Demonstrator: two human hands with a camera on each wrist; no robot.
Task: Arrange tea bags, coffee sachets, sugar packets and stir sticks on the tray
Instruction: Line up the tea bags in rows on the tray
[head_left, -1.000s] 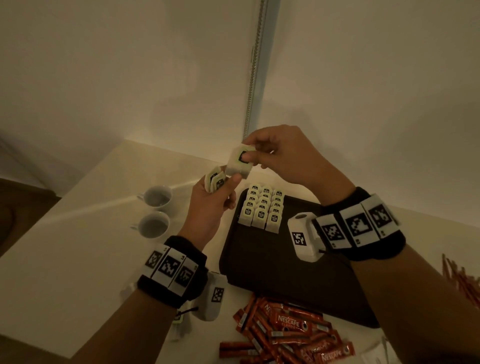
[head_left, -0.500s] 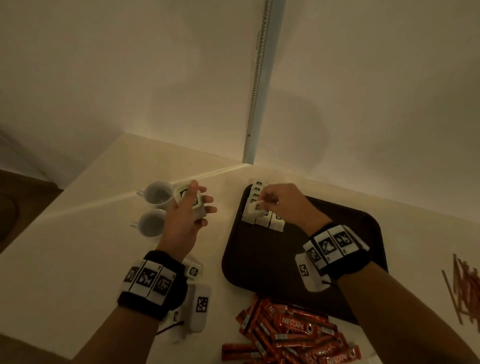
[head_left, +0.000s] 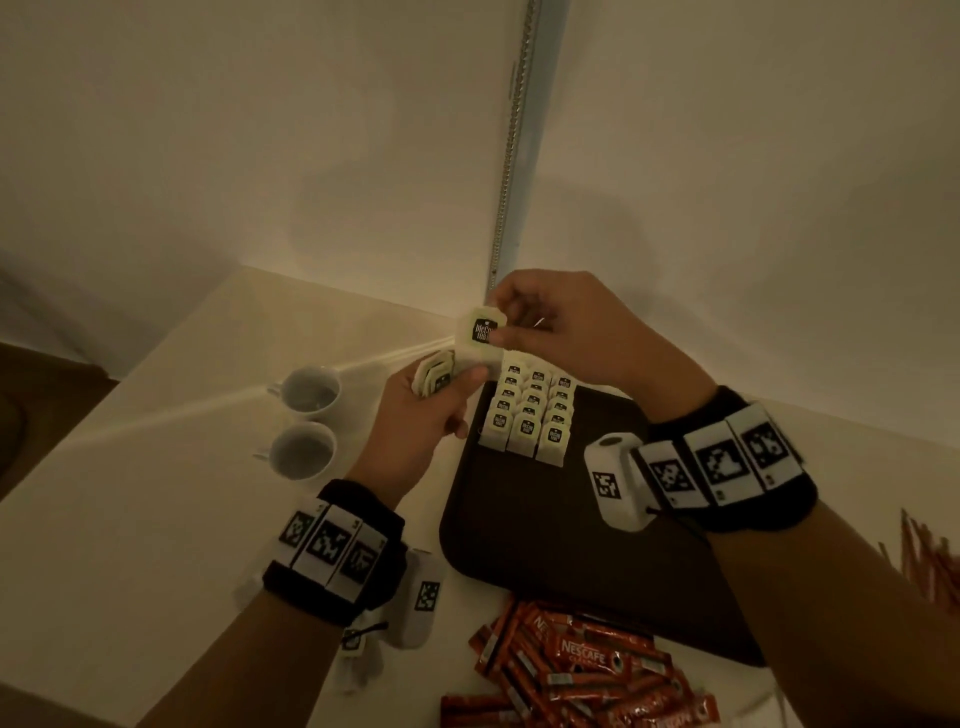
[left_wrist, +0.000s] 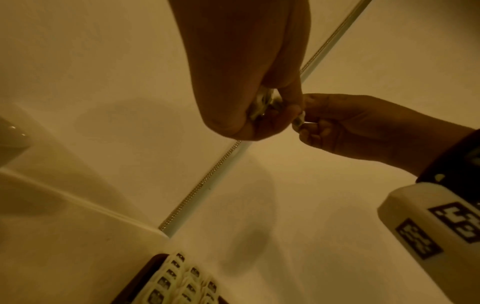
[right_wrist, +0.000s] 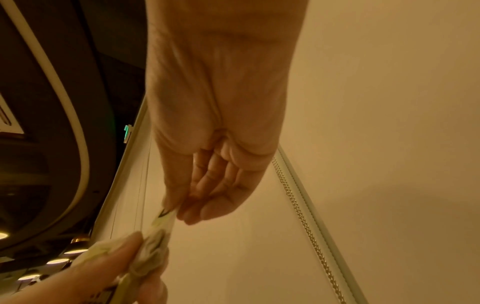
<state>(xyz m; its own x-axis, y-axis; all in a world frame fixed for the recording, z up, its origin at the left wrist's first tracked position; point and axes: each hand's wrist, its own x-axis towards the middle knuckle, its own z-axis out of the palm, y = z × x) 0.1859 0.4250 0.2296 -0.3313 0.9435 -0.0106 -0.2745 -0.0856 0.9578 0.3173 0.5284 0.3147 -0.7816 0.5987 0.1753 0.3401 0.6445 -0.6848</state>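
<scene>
Right hand pinches one tea bag above the tray, left hand grips the spare stack, count unclear; best peel cleanly, then set it flush extending the rows.

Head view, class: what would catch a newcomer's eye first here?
Both hands meet above the tray's far corner: the right hand pinches one tea bag, the left hand holds a small stack. Below them, neat rows of tea bags stand on the tray; red coffee sachets lie heaped nearer.
</scene>
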